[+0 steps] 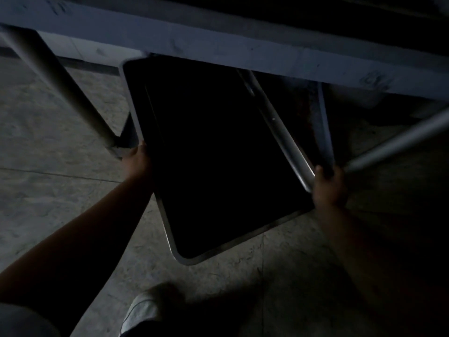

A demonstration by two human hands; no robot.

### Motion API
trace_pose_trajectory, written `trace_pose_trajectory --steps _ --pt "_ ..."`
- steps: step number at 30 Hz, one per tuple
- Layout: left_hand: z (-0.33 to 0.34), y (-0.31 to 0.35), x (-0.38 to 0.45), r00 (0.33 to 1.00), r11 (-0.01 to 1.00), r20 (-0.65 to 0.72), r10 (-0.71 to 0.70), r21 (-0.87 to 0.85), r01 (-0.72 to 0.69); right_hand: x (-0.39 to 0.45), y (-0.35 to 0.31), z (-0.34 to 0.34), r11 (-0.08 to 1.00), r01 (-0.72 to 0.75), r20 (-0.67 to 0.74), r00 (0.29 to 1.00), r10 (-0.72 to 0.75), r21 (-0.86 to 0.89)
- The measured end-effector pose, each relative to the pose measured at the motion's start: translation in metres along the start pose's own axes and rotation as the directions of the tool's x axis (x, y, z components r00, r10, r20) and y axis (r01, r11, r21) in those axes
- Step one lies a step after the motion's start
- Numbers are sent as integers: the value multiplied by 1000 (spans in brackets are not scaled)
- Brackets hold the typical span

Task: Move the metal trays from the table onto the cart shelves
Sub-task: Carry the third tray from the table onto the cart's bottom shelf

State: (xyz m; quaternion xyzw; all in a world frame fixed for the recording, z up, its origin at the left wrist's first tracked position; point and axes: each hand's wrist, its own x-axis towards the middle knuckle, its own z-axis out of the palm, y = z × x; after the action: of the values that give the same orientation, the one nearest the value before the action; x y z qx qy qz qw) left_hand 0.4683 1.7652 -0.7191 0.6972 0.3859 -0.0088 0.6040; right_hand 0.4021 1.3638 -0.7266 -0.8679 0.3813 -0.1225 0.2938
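Observation:
The scene is very dark. A large rectangular metal tray (pixel 213 161) with a dark inside and a bright rim is held low over the floor, its far end under the grey edge of a cart shelf (pixel 218 45). My left hand (pixel 137 161) grips the tray's left long edge. My right hand (pixel 328 186) grips its right long edge near the front corner. Beyond the right rim, part of a second metal tray (pixel 323 122) shows lower down in the cart.
A slanted cart post (pixel 60 88) stands at the left and another tube (pixel 398 142) crosses at the right. The tiled floor (pixel 60 190) lies below. My light shoe (pixel 143 312) is near the bottom centre.

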Motion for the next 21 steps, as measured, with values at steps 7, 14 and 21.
trace_pose_trajectory --steps 7,14,21 --pt "6 -9 -3 1000 996 8 -28 -85 28 -95 18 3 946 -263 267 941 209 188" --pt "26 -24 -44 994 969 -18 -111 -226 104 -15 -11 -3 683 -589 339 808 482 432" --pt "48 -32 -55 973 927 153 -173 -308 213 17 -25 -8 888 -379 372 888 270 259"
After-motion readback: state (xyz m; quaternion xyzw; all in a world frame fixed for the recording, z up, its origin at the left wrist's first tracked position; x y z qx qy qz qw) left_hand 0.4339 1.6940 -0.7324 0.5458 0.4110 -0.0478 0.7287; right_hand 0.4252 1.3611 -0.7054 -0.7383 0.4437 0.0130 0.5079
